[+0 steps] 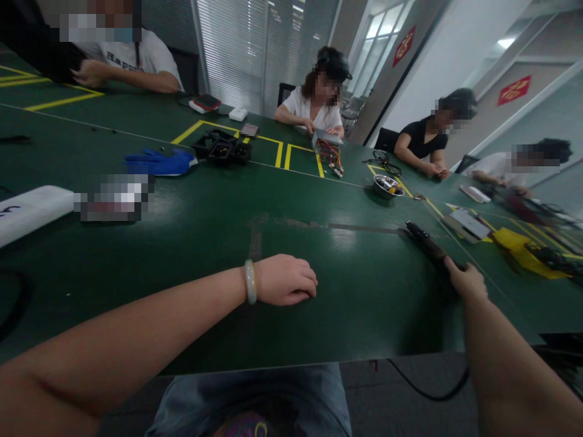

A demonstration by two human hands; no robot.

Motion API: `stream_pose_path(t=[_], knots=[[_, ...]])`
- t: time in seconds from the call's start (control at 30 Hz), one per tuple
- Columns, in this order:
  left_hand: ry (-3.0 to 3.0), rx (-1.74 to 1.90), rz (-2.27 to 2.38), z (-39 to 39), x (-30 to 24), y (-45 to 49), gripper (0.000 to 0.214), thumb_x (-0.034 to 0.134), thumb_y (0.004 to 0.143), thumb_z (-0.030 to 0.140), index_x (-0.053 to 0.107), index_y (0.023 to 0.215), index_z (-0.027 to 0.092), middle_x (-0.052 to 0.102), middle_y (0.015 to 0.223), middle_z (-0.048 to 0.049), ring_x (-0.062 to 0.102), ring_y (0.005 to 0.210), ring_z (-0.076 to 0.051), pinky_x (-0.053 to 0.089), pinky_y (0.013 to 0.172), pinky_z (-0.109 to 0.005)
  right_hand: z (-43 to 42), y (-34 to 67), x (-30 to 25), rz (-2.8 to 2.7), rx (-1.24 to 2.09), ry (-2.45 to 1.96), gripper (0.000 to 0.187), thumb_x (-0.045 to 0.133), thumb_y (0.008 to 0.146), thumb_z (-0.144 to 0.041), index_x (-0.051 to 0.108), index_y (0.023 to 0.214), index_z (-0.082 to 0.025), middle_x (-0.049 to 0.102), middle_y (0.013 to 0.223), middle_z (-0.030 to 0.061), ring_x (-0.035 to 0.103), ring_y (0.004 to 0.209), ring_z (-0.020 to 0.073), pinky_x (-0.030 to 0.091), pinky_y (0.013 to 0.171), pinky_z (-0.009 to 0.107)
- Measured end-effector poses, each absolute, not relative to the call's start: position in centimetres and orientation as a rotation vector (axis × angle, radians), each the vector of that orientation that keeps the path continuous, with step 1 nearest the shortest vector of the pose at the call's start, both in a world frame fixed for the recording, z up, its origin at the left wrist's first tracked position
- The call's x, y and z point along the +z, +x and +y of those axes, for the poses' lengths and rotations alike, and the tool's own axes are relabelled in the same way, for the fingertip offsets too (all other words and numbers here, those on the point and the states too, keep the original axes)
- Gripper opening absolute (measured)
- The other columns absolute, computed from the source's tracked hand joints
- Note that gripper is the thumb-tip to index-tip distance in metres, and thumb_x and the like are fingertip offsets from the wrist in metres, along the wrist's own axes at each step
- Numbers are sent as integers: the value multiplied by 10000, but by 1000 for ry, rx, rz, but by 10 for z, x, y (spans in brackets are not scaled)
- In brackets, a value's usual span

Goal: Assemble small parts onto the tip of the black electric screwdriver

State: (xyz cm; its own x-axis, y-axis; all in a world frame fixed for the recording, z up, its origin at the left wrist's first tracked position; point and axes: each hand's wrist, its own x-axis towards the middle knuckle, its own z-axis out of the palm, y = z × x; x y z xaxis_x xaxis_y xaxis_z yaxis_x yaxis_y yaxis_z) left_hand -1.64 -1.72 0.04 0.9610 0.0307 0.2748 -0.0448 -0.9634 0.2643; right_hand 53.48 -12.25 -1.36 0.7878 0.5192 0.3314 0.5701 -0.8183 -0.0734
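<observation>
My left hand [286, 280] rests palm down on the green table [204, 243] near its front edge. Its fingers are curled in, and nothing shows between them; a pale bangle [251, 281] circles the wrist. To the right, my right hand [467, 280] grips a long dark electric screwdriver [428, 246]. The screwdriver tilts over the tabletop, its narrow end pointing away and to the left. My fingers partly hide its rear end.
A metal bowl [387, 186] of small parts stands beyond the screwdriver. Farther right lie a yellow object [523, 252] and a metal box [467, 224]. A blue glove [159, 162], black frames [223, 147] and a white block [36, 209] lie left. Several people work opposite.
</observation>
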Motion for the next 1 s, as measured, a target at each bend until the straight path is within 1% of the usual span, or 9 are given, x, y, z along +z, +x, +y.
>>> stream_pose_path(t=[0.13,0.2,0.37,0.5,0.67,0.77,0.83,0.93,1.0], knots=[[2835,418,-12,-18,-1,-14,212,547,901,254,668,1075,260,679,1155,-12,608,1049,-182,505,846,-330,-115,534,-27,-658,-337,-2768,737,527,715,-742,619,1268,-263,506,1248,304,496,1174,475,355,821,611],[2835,427,-11,-18,-2,-11,213,551,897,255,669,1074,264,681,1152,-15,613,1045,-183,507,839,-329,-113,530,-31,-720,-296,-2696,688,541,717,-732,624,1248,-303,499,1283,269,471,1202,468,342,852,619],[2839,435,-10,-17,-3,-6,217,546,900,259,670,1078,264,680,1158,-15,612,1051,-188,509,836,-339,-80,490,-31,-1101,-255,-2554,673,542,720,-729,626,1221,-287,559,1214,154,526,1121,379,408,887,560],[2842,421,-13,-17,-5,-6,224,541,906,263,666,1091,261,673,1174,-11,605,1071,-188,505,867,-339,-36,410,-26,-1454,-213,-2320,580,537,787,-644,639,1188,-237,586,1150,121,541,1057,299,422,911,456],[2891,488,-46,-18,-6,-7,238,541,909,257,654,1118,251,671,1178,-15,599,1100,-192,478,903,-347,-2,275,-15,-1857,-42,-1949,454,557,848,-562,627,1186,-267,592,1126,85,515,1055,273,394,929,429],[2963,583,-50,-18,-2,-10,270,514,918,230,631,1161,238,668,1172,-36,589,1109,-204,457,900,-362,1,200,-11,-2024,56,-1777,464,542,874,-567,598,1234,-280,573,1175,80,492,1083,269,372,938,429],[3021,599,-48,-18,1,-12,244,503,914,219,641,1116,221,680,1088,-52,608,1024,-203,455,863,-362,0,165,-10,-2120,143,-1683,513,557,864,-588,566,1285,-295,565,1202,70,485,1096,261,359,949,428],[3094,568,-73,-22,4,-13,137,539,877,217,650,956,199,668,877,-52,612,850,-199,455,773,-355,-3,141,-7,-2234,310,-1541,588,574,866,-579,488,1380,-309,544,1280,63,464,1173,253,336,988,430],[3109,517,-87,-27,4,-11,106,541,875,225,630,925,197,654,829,-44,610,806,-200,449,705,-346,-6,140,0,-2263,403,-1441,544,545,908,-524,463,1404,-317,502,1369,58,430,1254,243,318,1023,435]])
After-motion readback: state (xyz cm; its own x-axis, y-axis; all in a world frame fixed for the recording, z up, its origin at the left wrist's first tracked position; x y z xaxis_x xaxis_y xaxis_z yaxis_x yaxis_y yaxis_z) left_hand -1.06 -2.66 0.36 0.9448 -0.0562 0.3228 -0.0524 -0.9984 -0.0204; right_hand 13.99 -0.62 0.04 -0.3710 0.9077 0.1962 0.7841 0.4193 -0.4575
